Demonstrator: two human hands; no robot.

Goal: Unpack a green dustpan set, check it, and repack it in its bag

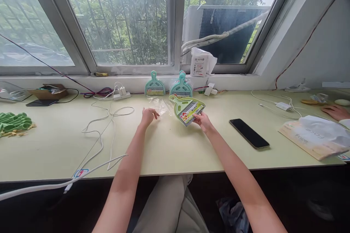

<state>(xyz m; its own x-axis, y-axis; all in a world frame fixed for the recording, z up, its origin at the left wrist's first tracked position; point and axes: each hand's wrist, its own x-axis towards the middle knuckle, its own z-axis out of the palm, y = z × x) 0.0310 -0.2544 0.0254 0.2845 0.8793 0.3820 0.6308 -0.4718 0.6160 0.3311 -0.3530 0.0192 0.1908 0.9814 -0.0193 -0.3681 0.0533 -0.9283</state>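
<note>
I have the right hand [203, 122] pinching the lower right edge of a green dustpan-and-brush set [188, 109], fingers closed narrowly on it; the set is tilted above the pale table [188, 156], its handle pointing to ten o'clock and its printed card facing me; I cannot tell whether any part of it touches the tabletop.

Taking that set as the middle of my clock, I find the left hand [149, 115] at nine, its fingers loosely bent and a little apart, narrower than a full spread; a clear plastic film [161, 107] lies between the two, and I cannot tell whether the left fingertips touch it.

At ten o'clock I see a teal dustpan set [154, 84] upright at the back, near the wall; at eleven, just behind the held one, stands a teal stack [181, 88] of similar sets; a white package [199, 65] sits on the sill towards one; a dark phone [249, 133] lies just past three, with a tissue pack [311, 134] farther out at three, and another person's hand [335, 111] rests beyond; white cables [102, 142] sprawl near nine, and green pieces [13, 122] lie at the far nine.
</note>
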